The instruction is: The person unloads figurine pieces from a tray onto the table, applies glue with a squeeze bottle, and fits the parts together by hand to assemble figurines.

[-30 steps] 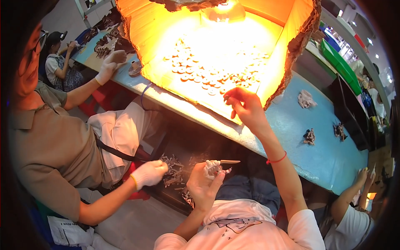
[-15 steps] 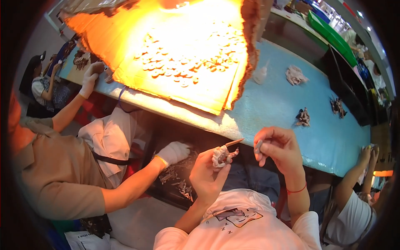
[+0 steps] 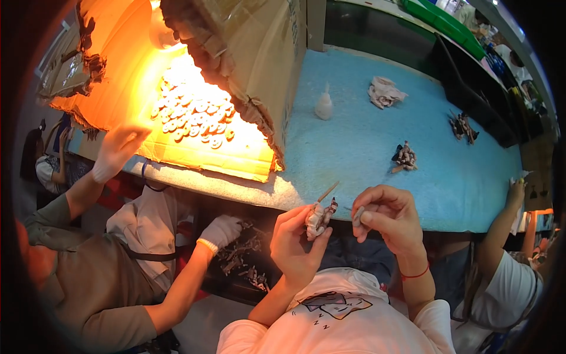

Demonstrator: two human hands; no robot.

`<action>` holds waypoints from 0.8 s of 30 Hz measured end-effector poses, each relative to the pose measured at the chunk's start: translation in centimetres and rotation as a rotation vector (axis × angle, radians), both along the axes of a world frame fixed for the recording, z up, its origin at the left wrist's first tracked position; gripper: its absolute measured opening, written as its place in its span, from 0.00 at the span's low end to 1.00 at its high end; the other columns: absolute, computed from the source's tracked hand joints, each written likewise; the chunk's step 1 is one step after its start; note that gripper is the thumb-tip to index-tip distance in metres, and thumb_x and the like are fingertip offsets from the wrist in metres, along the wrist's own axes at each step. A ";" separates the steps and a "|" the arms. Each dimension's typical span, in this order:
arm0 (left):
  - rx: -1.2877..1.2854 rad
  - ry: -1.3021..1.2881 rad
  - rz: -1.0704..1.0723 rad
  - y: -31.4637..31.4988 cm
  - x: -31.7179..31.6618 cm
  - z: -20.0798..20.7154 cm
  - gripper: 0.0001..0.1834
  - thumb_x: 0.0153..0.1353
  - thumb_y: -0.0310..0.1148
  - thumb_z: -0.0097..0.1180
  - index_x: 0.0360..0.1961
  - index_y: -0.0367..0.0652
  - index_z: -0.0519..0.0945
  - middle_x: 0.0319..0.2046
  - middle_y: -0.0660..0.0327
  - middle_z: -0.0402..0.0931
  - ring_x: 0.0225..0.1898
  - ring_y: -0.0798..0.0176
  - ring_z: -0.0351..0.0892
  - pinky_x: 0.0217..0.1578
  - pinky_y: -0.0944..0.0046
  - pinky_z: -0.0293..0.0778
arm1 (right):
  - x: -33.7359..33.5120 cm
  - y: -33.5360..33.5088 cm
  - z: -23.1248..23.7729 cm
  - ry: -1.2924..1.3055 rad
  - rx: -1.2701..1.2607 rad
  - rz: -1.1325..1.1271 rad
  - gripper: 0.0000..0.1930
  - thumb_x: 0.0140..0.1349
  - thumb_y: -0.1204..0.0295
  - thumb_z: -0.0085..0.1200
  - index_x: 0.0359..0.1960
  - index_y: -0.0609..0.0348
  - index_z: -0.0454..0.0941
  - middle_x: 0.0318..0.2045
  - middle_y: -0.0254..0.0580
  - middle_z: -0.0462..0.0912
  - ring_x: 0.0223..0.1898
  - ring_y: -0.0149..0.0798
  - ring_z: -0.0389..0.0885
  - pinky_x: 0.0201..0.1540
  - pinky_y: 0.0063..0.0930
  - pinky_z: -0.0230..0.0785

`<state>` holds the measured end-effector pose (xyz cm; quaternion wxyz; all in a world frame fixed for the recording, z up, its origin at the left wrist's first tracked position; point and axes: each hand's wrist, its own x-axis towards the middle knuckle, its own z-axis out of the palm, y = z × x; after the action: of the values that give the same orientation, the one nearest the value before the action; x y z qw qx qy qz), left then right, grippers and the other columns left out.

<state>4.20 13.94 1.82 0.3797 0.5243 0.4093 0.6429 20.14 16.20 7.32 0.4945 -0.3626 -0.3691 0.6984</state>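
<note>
half-curled left hand (image 3: 296, 252) gripping pale knobbly figure (image 3: 316, 223), right hand (image 3: 390, 217) pinching small grey piece (image 3: 358, 216)

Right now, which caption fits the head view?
Left hand holds a knobbly pale piece, right hand a grey piece, near a lit cardboard box.

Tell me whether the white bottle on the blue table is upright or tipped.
Upright: the bottle stands on the table with its narrow spout pointing up.

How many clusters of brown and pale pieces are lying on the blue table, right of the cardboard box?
2: one cluster is nearer to the right hand; the other cluster is farther right and back. More may be hidden behind the cardboard box.
</note>
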 end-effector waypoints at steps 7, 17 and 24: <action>0.067 0.094 0.094 -0.2 0.2 0.2 0.24 0.38 0.12 0.59 0.41 0.33 0.70 0.43 0.53 0.67 0.41 0.65 0.72 0.39 0.69 0.71 | -0.3 -0.3 0.2 0.109 0.015 0.035 0.08 0.52 0.83 0.50 0.35 0.74 0.72 0.27 0.49 0.77 0.24 0.34 0.78 0.23 0.21 0.73; 0.299 0.338 0.255 0.0 -0.2 -0.6 0.23 0.38 0.16 0.61 0.40 0.35 0.72 0.41 0.51 0.70 0.36 0.60 0.75 0.33 0.69 0.74 | -1.7 -1.5 1.5 0.033 0.009 0.088 0.09 0.54 0.83 0.48 0.37 0.75 0.71 0.30 0.50 0.77 0.30 0.37 0.79 0.30 0.25 0.76; 0.340 0.379 0.272 0.0 -0.3 -0.2 0.23 0.38 0.15 0.59 0.39 0.37 0.72 0.40 0.52 0.70 0.35 0.58 0.75 0.31 0.69 0.73 | -1.9 -1.4 1.5 0.025 -0.041 0.107 0.09 0.54 0.83 0.49 0.38 0.73 0.70 0.31 0.49 0.77 0.30 0.36 0.79 0.29 0.24 0.76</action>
<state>3.88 13.95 1.58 0.1135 0.6316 0.4256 0.6380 18.24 14.82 8.86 0.4534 -0.3435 -0.3673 0.7359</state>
